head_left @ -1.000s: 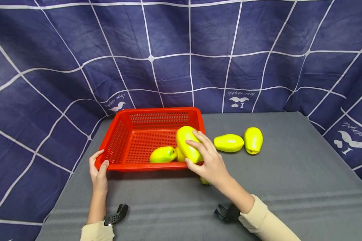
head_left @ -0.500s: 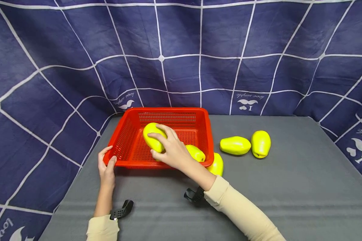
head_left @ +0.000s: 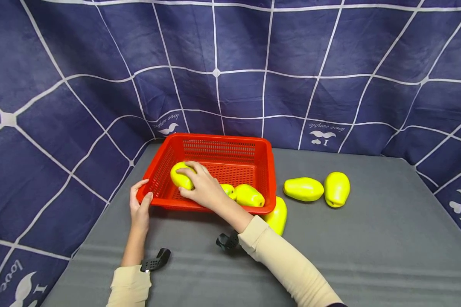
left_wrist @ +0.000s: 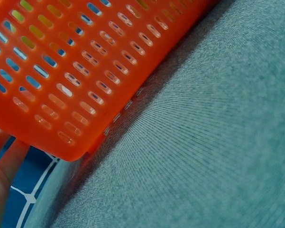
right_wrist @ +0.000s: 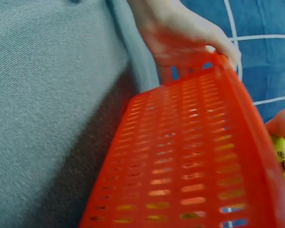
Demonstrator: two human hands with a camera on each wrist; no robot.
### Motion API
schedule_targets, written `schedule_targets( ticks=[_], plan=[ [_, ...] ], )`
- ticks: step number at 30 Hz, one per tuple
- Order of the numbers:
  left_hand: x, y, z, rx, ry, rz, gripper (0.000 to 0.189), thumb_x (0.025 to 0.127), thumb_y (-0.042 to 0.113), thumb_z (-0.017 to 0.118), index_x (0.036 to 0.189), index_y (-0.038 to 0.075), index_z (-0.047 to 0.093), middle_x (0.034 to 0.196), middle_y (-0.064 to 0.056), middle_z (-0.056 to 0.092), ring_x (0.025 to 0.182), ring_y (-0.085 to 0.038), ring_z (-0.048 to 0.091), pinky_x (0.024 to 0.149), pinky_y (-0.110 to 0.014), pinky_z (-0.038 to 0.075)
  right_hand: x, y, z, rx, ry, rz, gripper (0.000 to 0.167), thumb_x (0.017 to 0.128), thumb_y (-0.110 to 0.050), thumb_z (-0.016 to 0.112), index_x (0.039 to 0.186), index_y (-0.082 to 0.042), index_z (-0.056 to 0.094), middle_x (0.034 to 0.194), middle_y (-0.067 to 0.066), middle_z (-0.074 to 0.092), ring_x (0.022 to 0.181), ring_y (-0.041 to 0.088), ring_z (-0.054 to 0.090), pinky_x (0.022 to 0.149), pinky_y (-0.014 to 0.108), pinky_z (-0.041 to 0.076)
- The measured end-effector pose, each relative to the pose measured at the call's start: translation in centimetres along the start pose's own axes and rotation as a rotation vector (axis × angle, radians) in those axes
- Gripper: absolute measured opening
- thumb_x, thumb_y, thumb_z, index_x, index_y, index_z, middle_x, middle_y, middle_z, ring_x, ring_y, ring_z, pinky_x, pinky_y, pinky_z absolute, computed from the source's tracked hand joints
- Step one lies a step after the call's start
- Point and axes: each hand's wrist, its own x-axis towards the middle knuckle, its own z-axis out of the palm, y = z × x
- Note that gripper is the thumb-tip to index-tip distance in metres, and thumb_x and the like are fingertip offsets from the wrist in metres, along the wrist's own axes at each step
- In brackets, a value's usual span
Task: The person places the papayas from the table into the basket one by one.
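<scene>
My left hand (head_left: 140,211) grips the near left corner of a red plastic basket (head_left: 230,160), its thumb over the rim. Inside the basket's left part, my right hand (head_left: 204,187) holds a yellow papaya (head_left: 180,175); whether that fruit touches the bottom I cannot tell. Two more papayas lie in the basket's near right part: one (head_left: 249,196) by the front wall, another (head_left: 228,189) partly hidden by the right hand and wrist. The right wrist view shows the basket's slotted wall (right_wrist: 180,152) and the left hand (right_wrist: 180,33) at its corner.
Outside the basket's near right corner lies a papaya (head_left: 278,216), partly covered by rim and sleeve. Farther right, two papayas (head_left: 303,189) lie side by side on the grey tabletop (head_left: 388,238). A blue checked cloth (head_left: 284,51) hangs behind.
My right hand has carried its papaya from the basket's right side over to its left side and lower. The left hand keeps its grip on the corner. The head view has shifted slightly.
</scene>
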Motion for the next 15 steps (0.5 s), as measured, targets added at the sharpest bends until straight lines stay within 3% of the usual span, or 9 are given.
schedule_targets(
  ticks=[8,15],
  plan=[
    [0.07,-0.23,0.21,0.017,0.010,-0.021,0.037,0.083,0.000,0.044,0.118,0.010,0.048,0.108,0.003,0.050,0.091,-0.011,0.045,0.078,-0.015,0.037,0.25,0.15,0.65,-0.104,-0.100,-0.018,0.044,0.083,-0.037,0.058,0.126,-0.027,0.049,0.138,-0.005,0.043,0.125,0.013,0.040,0.080,0.034,0.050],
    [-0.30,0.17,-0.11,0.030,0.001,-0.010,0.036,0.084,0.001,0.044,0.118,0.011,0.050,0.108,0.004,0.051,0.092,-0.009,0.045,0.079,-0.014,0.036,0.03,-0.14,1.06,-0.074,-0.222,0.048,0.037,0.085,-0.040,0.055,0.119,-0.028,0.055,0.120,-0.006,0.051,0.105,0.012,0.052,0.073,0.029,0.047]
  ],
)
